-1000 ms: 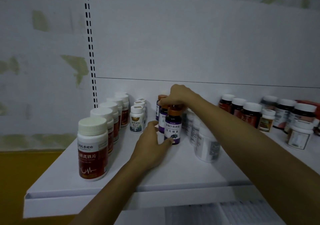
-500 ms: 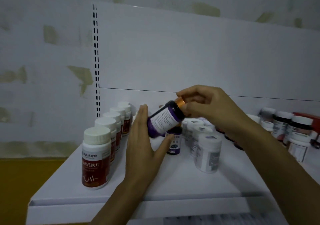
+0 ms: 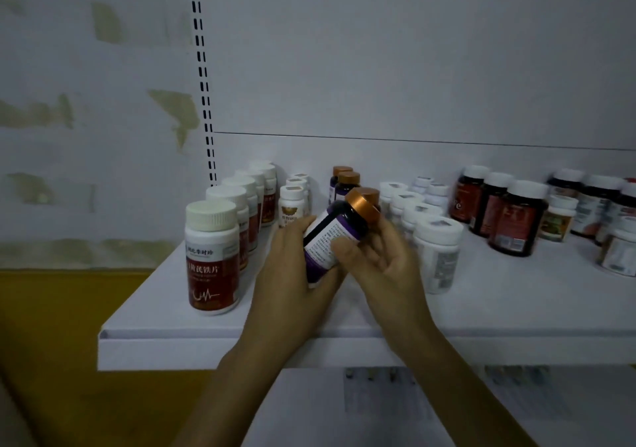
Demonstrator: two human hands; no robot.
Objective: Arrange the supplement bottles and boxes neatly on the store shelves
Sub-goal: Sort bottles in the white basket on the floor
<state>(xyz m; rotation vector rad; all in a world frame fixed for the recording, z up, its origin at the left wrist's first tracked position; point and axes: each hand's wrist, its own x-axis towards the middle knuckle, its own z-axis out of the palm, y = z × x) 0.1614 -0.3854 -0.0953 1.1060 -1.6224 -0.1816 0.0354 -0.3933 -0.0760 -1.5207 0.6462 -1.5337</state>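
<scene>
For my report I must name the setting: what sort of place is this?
Probably a shop or pharmacy: a white shelf on a slotted upright carries rows of labelled supplement bottles, and the left hand and right hand hold a purple bottle.

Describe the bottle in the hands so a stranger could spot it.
Find the white shelf, front middle. There the left hand and right hand hold a purple bottle. It alone is tilted, its copper cap pointing up and right.

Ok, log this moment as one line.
left hand + right hand: holding purple bottle | bottle: tilted | shelved: not yet
</scene>
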